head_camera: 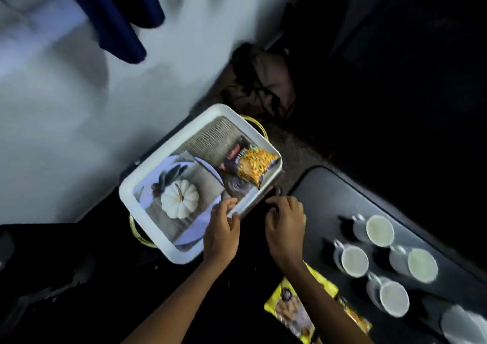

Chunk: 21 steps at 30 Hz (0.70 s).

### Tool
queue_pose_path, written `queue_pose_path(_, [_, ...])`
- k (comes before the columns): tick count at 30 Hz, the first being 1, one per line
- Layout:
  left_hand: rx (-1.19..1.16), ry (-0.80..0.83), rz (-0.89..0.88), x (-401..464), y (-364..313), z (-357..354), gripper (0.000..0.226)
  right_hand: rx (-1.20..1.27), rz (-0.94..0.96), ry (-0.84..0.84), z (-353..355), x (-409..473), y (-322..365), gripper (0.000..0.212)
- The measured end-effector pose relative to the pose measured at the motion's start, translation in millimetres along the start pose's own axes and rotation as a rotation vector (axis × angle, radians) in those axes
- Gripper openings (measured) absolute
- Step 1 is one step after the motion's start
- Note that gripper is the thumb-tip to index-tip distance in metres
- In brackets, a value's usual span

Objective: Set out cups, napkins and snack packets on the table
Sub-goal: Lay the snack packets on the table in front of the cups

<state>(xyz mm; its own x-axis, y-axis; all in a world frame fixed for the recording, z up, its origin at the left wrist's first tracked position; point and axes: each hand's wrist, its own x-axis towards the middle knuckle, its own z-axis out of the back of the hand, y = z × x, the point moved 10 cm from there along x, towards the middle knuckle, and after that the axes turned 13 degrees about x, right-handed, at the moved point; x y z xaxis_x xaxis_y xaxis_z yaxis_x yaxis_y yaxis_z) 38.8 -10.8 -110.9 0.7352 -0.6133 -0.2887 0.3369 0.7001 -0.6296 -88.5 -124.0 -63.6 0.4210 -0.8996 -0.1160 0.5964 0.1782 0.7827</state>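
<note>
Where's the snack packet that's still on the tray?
The snack packet lies in the far right corner of the tray, against its rim, beyond the left hand that grips the tray's near edge.

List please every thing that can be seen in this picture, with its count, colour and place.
tray: one, white rim, pumpkin picture inside, gold handles, left of the table
packet on tray: one, orange and purple, at the tray's far right corner
table: one, dark grey, at right
cups: four, white, pale inside, grouped on the table
yellow packets: at least two, bottom centre, partly under the right arm
white item: one, bottom right, cut off, too blurred to name
bag: one, brown, on the floor beyond the tray
left hand: grip on the tray's near rim
right hand: fingers curled, holding nothing, beside the tray
</note>
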Motion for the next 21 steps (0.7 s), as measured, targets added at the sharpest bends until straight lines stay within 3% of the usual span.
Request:
queue_pose_path(6, [-0.252, -0.023, 0.287, 46.0, 19.8, 0.3, 0.022, -0.196, 0.082, 0.112, -45.0, 80.3, 46.9, 0.041])
queue_pose_path(10, [-0.565, 0.156, 0.576, 70.3, 30.7, -29.7, 0.019, -0.299, 0.017, 0.240, -76.5, 107.7, 42.7, 0.062])
queue_pose_path(15, [-0.669, 0.240, 0.594, 84.8, 16.7, -26.2, 0.021, -0.354, -0.037, 0.340, -95.3, 105.5, 21.3, 0.071])
queue_pose_path(21, [-0.677, 0.357, 0.574, 87.5, 0.0, -16.6, 0.026, -0.306, -0.001, 0.248, -86.2, 105.4, 27.5, 0.069])
